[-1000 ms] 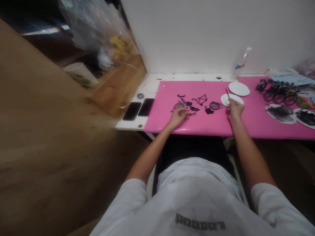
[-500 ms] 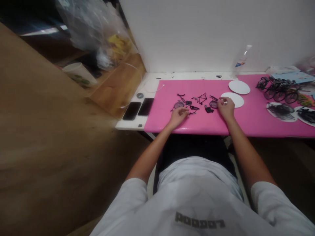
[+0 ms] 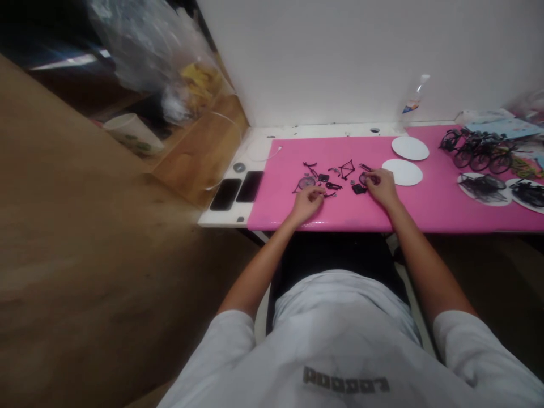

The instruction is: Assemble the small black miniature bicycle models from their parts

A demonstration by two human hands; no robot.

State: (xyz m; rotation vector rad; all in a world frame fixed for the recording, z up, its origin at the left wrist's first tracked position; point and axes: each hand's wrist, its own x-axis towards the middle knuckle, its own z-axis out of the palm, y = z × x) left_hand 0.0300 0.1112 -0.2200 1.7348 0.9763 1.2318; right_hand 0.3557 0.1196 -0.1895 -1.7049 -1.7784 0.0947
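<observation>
lately, over the pink mat (image 3: 437, 212) right of centre in the frame, has drawn the right hand (image 3: 382, 187) leftward off the lower white plate (image 3: 408, 171), back to the loose parts (image 3: 347, 169). keeps the left hand (image 3: 308, 204) mid-frame with bent fingers and thumb near index; cannot tell about pinching anything. holds the right fingertips close together at the right-hand wheel (image 3: 362, 178), partly covering it; cannot tell touching from pinching. has apparently set down a black bar (image 3: 365, 168) just above, adding to the spread. cannot tell contact from a gap between the left fingertips and the thin curved part (image 3: 330, 195).
</observation>
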